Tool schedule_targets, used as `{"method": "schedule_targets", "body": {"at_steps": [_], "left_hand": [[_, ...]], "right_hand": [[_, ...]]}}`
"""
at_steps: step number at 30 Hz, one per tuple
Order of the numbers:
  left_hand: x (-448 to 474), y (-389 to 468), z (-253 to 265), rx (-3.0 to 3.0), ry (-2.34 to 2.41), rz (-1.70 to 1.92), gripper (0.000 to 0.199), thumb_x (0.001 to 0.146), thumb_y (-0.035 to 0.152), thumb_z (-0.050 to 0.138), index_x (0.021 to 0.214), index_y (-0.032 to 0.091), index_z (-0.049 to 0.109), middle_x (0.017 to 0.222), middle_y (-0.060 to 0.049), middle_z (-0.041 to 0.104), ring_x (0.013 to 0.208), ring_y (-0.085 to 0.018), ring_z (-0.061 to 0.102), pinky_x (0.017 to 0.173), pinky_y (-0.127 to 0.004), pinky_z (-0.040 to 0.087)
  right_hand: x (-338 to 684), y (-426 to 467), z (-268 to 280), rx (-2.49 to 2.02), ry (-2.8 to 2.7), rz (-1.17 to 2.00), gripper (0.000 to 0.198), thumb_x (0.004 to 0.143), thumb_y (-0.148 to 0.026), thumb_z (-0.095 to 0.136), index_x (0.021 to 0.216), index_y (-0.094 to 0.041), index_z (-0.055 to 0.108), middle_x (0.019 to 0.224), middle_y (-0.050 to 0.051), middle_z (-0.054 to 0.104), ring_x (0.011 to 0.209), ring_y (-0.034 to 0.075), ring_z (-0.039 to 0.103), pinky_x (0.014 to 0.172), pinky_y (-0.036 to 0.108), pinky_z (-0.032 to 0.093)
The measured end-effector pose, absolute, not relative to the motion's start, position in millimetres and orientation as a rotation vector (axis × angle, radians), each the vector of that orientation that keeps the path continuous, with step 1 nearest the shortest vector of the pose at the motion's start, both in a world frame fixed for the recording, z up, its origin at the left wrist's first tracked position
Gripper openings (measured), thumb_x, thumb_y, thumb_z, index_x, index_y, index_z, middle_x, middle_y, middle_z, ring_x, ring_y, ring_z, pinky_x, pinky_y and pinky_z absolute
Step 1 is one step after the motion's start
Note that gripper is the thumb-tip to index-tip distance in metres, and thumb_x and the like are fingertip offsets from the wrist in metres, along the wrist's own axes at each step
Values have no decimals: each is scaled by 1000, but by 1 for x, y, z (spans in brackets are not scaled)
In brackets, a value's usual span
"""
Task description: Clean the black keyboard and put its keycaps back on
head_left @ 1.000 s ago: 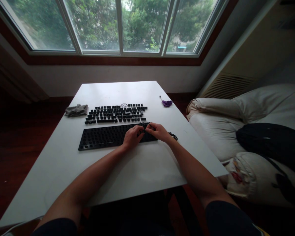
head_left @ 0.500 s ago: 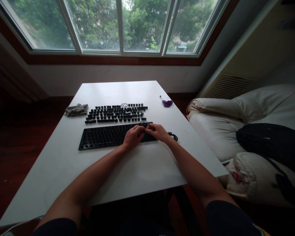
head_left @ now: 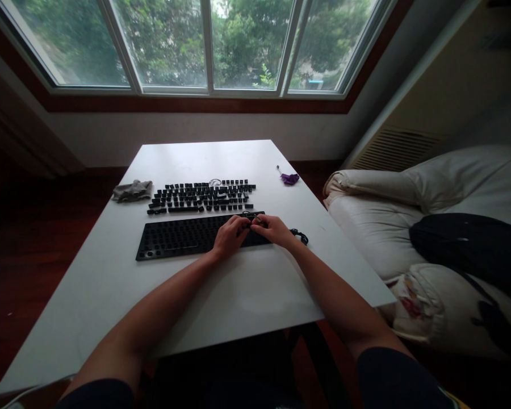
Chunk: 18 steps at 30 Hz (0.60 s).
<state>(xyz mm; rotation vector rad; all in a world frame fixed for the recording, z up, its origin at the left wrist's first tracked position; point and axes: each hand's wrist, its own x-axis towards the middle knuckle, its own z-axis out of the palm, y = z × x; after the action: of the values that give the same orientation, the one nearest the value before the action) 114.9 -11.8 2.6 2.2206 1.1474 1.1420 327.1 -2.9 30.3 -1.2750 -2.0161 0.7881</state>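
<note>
short, dark navy sleeves (head_left: 394, 375)

And it's cool daylight pouring through the window (head_left: 170, 45), bright up there, dim down here! The counter (head_left: 204, 156) catches a pale sheen at its far end, greying toward us, soft shadow beneath the arms (head_left: 170, 292). Out wide, the floor (head_left: 29, 267) sinks near black! Wide-angle stretch pulls the edges outward. The keyboard (head_left: 183, 236) melts into darkness, detail between the hands (head_left: 229, 237) too small to read!
</note>
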Motion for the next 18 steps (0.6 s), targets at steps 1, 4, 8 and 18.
{"method": "schedule_targets", "body": {"at_steps": [1, 4, 8, 18], "left_hand": [[115, -12, 3, 2205, 1149, 1150, 22, 92, 21, 63, 114, 24, 64, 104, -2, 65, 79, -13, 61, 74, -26, 51], [114, -11, 3, 2177, 1147, 1160, 22, 92, 21, 64, 114, 23, 65, 104, -3, 65, 78, -13, 61, 74, -27, 51], [114, -10, 3, 2177, 1146, 1152, 22, 91, 21, 65, 114, 24, 65, 102, -3, 65, 78, -14, 61, 73, -27, 51], [115, -10, 2, 2206, 1170, 1117, 21, 92, 22, 64, 113, 25, 65, 104, -3, 66, 79, -15, 62, 72, -28, 50]], "right_hand": [[327, -3, 31, -1277, -2014, 795, 27, 87, -48, 66, 91, -21, 70, 72, -1, 63, 64, 15, 50, 62, 27, 38], [326, -4, 32, -1290, -1993, 782, 28, 86, -47, 67, 97, -22, 70, 69, -2, 61, 63, 15, 50, 61, 26, 39], [325, -5, 30, -1299, -1994, 723, 29, 85, -46, 68, 102, -23, 70, 67, -3, 59, 61, 14, 48, 60, 26, 38], [325, -5, 28, -1281, -2099, 599, 28, 87, -41, 66, 109, -24, 72, 73, -1, 64, 63, 16, 52, 63, 27, 40]]}}
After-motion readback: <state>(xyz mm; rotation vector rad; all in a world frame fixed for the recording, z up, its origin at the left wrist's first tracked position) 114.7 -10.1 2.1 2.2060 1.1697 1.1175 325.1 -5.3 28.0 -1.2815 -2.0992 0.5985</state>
